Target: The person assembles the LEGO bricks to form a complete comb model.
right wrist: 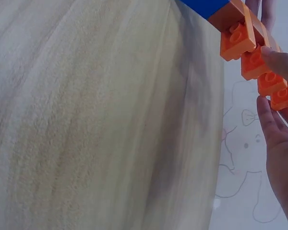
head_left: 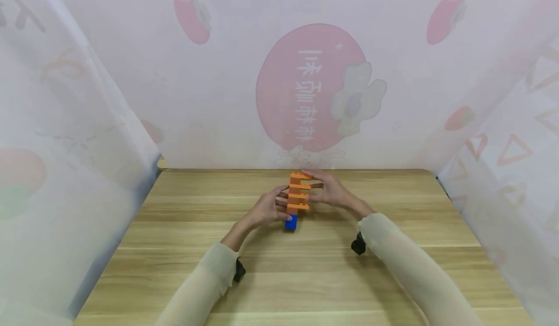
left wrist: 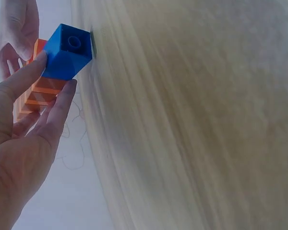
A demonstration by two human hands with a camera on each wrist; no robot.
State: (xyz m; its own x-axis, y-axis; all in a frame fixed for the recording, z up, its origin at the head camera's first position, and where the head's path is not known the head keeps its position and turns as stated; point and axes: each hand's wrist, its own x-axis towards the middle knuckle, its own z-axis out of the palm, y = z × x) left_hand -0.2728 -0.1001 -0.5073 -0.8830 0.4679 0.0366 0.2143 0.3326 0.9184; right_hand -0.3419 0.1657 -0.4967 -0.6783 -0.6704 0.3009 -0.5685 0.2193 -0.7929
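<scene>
A stack of toy building bricks has a blue brick (head_left: 290,222) at its near end and several orange bricks (head_left: 299,207) jutting to the right like comb teeth. My left hand (head_left: 263,210) grips the stack from the left, thumb on the blue brick, fingers along the far side. On the right, my right hand (head_left: 335,193) pinches the jutting orange bricks between thumb and fingers. The left wrist view shows the hollow underside of the blue brick (left wrist: 69,57). Round tubes show inside the orange bricks (right wrist: 235,45) in the right wrist view.
Both hands work over the far part of a wood-grain table (head_left: 279,287). A pale printed curtain (head_left: 218,98) with strawberry pictures hangs behind the table's back edge and along both sides. Black wrist cameras (head_left: 359,244) sit below the sleeves.
</scene>
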